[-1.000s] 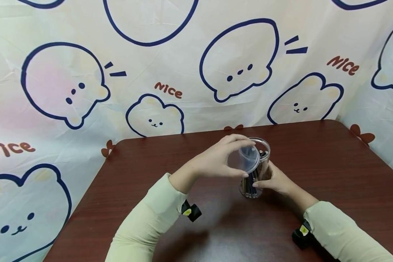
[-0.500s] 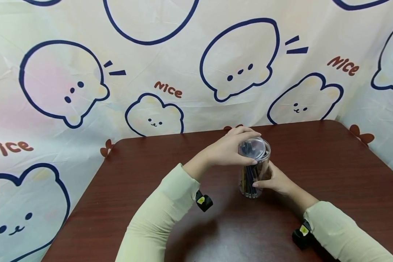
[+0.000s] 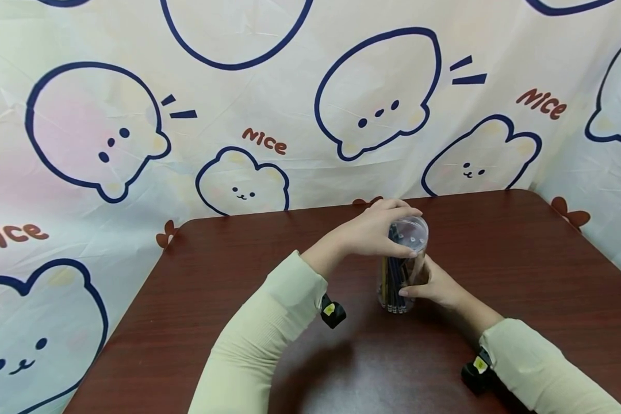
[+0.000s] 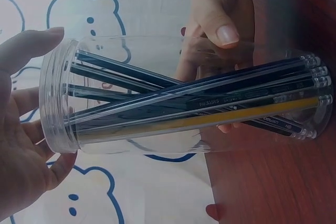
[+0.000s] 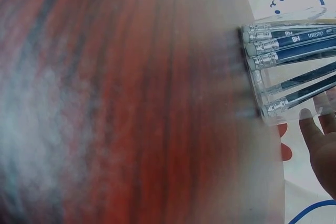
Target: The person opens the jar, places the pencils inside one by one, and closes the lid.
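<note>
A clear plastic jar (image 3: 401, 276) stands upright on the table, holding several pencils (image 4: 210, 100), mostly dark with a yellow one among them, their eraser ends at the bottom. My left hand (image 3: 375, 230) grips the clear round lid (image 3: 414, 233) by its edge, thumb on the near side and fingers on the far side; the lid sits over the jar's mouth. In the left wrist view, the lid (image 4: 55, 98) lines up with the jar's rim. Lower down, my right hand (image 3: 437, 284) holds the jar's right side, its thumb in front and its other fingers mostly hidden behind.
The dark red-brown wooden table (image 3: 522, 259) spreads out around the jar. Behind it hangs a pale cloth (image 3: 300, 103) printed with cartoon bears. A small black camera (image 3: 333, 312) is strapped at the left wrist, another black camera (image 3: 476, 374) at the right.
My left hand has carried the lid right from a tilted position beside the jar's mouth, and the lid now lies flat over it. My right hand and the jar have stayed in place.
</note>
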Demonstrator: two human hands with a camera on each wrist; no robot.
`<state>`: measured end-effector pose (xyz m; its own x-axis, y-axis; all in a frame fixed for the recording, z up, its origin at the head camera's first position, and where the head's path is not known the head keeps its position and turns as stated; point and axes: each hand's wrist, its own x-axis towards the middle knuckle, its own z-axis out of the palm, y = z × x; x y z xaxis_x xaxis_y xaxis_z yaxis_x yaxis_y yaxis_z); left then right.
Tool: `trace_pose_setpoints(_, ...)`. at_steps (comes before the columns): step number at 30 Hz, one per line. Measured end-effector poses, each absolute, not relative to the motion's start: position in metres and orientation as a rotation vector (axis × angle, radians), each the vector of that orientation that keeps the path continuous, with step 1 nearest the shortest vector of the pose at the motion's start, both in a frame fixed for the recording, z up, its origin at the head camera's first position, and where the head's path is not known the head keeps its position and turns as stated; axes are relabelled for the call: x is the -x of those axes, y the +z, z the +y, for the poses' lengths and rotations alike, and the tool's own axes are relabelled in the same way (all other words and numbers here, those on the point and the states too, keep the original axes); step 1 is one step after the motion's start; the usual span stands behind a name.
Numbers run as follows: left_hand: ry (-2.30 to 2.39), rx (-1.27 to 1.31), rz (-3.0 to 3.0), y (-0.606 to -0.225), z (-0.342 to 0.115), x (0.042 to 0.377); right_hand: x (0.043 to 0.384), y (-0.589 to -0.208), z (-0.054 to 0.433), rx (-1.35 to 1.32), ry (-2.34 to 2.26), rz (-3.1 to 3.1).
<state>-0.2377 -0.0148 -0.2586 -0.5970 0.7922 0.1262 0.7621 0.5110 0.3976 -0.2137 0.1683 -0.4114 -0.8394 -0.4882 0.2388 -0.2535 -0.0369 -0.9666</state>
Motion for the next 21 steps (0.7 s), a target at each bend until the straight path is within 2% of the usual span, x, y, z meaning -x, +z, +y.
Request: trace_pose_setpoints(21, 0.530, -1.322, 2.660, -0.2493, -0.0095, 0.2367, 0.2150, -0.4095, 0.1679, 0.881, -1.975, 2.065)
